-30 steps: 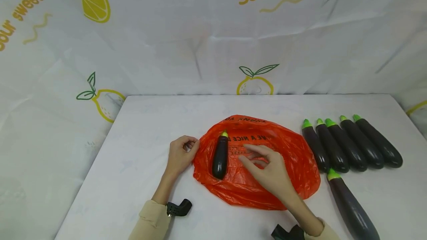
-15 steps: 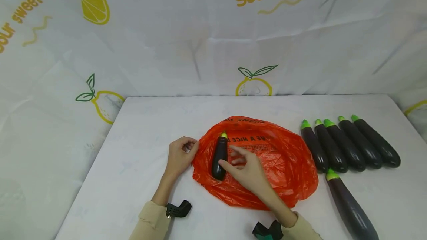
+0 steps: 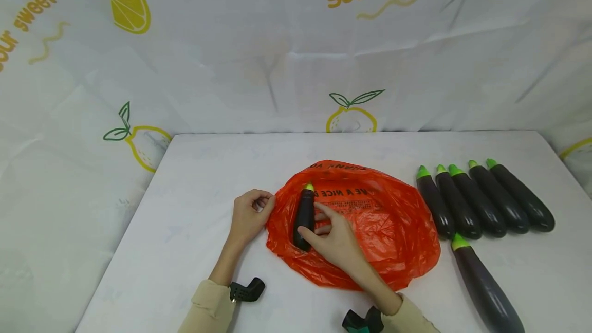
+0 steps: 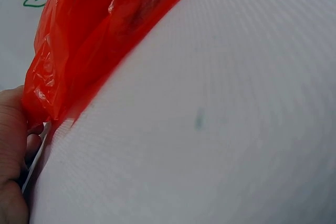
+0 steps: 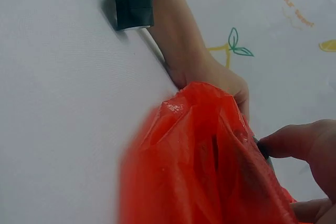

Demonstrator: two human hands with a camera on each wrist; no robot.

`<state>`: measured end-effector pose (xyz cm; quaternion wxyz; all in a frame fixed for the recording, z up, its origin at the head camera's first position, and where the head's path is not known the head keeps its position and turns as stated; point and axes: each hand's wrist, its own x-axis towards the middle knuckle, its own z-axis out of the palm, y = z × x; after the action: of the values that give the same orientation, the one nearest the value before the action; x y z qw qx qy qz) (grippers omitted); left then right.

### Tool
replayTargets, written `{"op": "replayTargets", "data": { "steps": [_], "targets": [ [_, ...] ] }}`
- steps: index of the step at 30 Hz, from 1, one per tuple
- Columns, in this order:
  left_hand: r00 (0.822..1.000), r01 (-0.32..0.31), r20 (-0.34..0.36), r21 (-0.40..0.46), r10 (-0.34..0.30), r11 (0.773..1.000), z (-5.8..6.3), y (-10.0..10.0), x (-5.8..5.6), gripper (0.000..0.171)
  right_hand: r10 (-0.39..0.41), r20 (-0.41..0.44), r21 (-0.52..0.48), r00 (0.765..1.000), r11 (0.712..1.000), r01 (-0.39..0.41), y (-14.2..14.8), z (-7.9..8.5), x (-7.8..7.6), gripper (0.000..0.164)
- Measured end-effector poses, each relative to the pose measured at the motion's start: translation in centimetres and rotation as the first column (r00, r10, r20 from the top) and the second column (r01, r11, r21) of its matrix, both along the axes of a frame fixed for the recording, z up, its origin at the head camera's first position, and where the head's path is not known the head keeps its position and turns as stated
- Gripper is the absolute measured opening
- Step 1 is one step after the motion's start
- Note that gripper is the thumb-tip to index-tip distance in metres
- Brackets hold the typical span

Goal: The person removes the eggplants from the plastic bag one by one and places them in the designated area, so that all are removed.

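Observation:
A red plastic bag (image 3: 393, 230) with printed lettering lies spread out, its rim raised. Inside its left part is a small dark eggplant (image 3: 304, 212) with a yellow-green stem end. My left hand (image 3: 250, 215) pinches the bag's left rim; the left wrist view shows the red film (image 4: 94, 40) bunched at the fingers. My right hand (image 3: 339, 240) reaches over the bag and pinches the eggplant, thumb on its lower part and fingers along its right side. In the right wrist view, the bag wall (image 5: 194, 156) hides most of the eggplant, with my thumb (image 5: 294, 140) touching a dark bit.
Several eggplants (image 3: 476, 199) lie side by side right of the bag. A longer eggplant (image 3: 487, 287) lies in front of them, pointing toward the near edge. The white table (image 3: 194, 184) meets a lemon-printed white sheet (image 3: 208, 66) at the back.
My right hand has moved left across the bag, and its thumb and fingers have come onto the small eggplant. My left hand stays at the bag's rim.

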<state>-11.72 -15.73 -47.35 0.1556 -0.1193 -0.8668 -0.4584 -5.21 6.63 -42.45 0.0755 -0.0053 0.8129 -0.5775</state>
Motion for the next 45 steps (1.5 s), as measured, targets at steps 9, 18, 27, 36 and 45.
{"op": "replayTargets", "data": {
  "steps": [9,18,27,36,45],
  "targets": [
    [1.000,0.002,-0.015,-0.009,-0.003,1.000,0.1,0.0,0.0,0.007,0.003,0.043,-0.026,0.999,1.000,-0.002,0.5,0.7,0.1,0.066],
    [1.000,0.001,-0.015,-0.012,-0.001,1.000,0.1,0.0,-0.1,0.007,0.047,0.052,0.028,0.998,0.998,-0.048,2.6,2.1,0.4,0.067],
    [1.000,0.002,-0.006,-0.004,-0.002,1.000,0.1,0.1,0.0,0.007,0.068,0.033,0.179,0.997,0.981,-0.073,4.5,3.4,0.8,0.066],
    [1.000,-0.014,0.001,-0.008,0.014,1.000,0.2,0.1,0.1,0.008,0.089,0.003,0.392,0.996,0.916,-0.084,5.5,4.2,1.2,0.065],
    [1.000,-0.012,0.008,-0.012,0.012,1.000,0.3,0.2,0.1,0.008,0.103,0.010,0.466,0.995,0.880,-0.096,5.7,3.7,1.4,0.069]
  ]
}}
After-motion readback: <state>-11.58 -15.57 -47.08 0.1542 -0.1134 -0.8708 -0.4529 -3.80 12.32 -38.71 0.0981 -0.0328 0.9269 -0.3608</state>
